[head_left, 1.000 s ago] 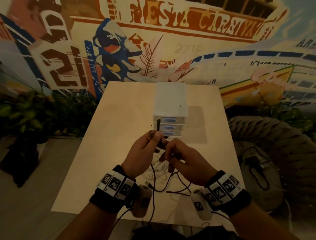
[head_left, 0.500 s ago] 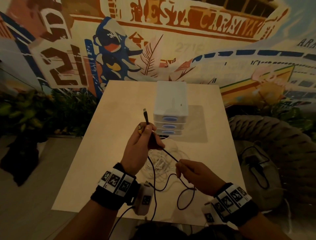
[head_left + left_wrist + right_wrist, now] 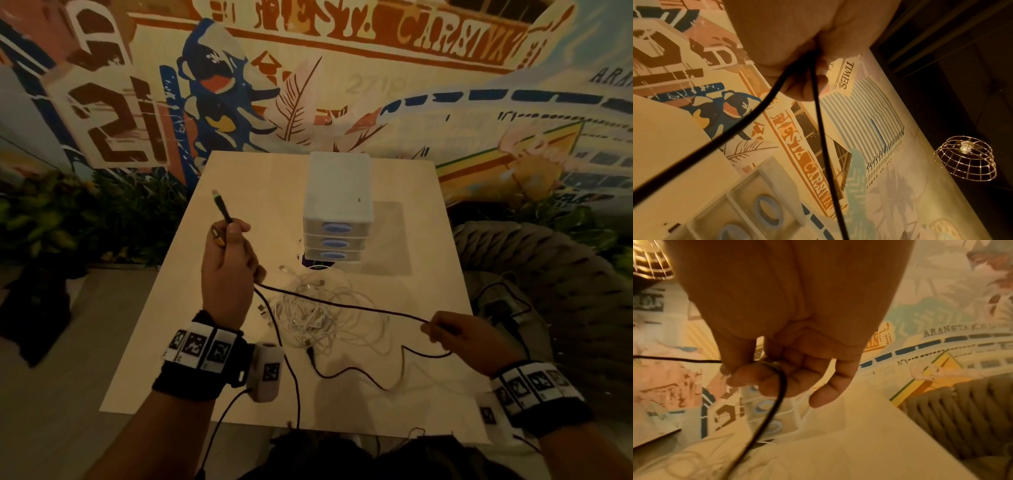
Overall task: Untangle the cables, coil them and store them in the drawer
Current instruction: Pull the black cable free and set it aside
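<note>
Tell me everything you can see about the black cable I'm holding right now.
The black cable is thin, dark and looks braided. Its plug end, with a pale metal tip, sticks up from the left hand, which grips it in a fist. From there it stretches nearly taut above the tangled white cables to the right hand, which pinches it between thumb and fingertips. Beyond that pinch it loops back and snakes slack across the table, ending in a second plug near the white pile.

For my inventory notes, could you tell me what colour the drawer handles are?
Blue ovals on the drawer handles, clearest in the head view.
</note>
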`<move>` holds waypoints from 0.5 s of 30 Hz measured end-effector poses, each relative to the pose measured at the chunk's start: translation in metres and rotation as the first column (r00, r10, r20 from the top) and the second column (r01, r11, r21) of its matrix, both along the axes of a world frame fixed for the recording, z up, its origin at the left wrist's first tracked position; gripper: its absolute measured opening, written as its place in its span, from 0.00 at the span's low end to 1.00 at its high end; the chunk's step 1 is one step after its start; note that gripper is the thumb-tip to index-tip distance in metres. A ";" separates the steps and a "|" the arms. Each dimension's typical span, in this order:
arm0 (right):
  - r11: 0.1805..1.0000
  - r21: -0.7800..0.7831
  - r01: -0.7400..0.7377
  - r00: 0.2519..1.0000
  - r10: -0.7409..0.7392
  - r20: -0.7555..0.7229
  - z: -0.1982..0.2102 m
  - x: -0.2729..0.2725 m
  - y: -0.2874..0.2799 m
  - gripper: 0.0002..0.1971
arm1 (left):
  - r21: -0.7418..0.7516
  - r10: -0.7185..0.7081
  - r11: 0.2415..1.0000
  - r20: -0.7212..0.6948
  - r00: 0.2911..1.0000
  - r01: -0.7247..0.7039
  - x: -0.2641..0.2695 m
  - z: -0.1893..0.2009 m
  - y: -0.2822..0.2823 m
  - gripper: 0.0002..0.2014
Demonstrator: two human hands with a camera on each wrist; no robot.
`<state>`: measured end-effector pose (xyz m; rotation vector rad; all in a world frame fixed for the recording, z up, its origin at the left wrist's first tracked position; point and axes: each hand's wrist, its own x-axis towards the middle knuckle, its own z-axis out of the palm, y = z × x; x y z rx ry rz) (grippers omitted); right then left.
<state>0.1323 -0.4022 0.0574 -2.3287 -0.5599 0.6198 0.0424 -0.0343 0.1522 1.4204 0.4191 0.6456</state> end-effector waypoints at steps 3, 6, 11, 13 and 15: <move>1.000 -0.020 0.014 0.999 -0.013 0.034 -0.002 0.006 -0.019 0.30 | 0.054 0.004 0.999 -0.006 1.000 -0.004 -0.002 -0.001 0.009 0.12; 0.998 -0.062 0.025 0.998 -0.021 0.054 0.008 0.008 -0.022 0.25 | 0.108 0.037 0.993 -0.012 0.999 -0.035 -0.005 -0.003 0.015 0.12; 0.994 0.033 0.100 0.991 -0.102 0.081 0.035 0.006 0.002 0.22 | 0.272 -0.106 0.954 -0.081 0.991 0.124 -0.009 -0.001 0.005 0.12; 0.995 0.095 0.016 0.995 -0.025 0.096 0.055 -0.001 0.029 0.20 | 0.418 -0.221 0.871 -0.138 0.965 0.260 -0.008 0.004 -0.011 0.12; 0.985 0.148 -0.088 0.989 0.069 0.129 0.075 -0.008 0.060 0.19 | 0.498 -0.318 0.779 -0.211 0.925 0.381 -0.006 0.008 -0.034 0.12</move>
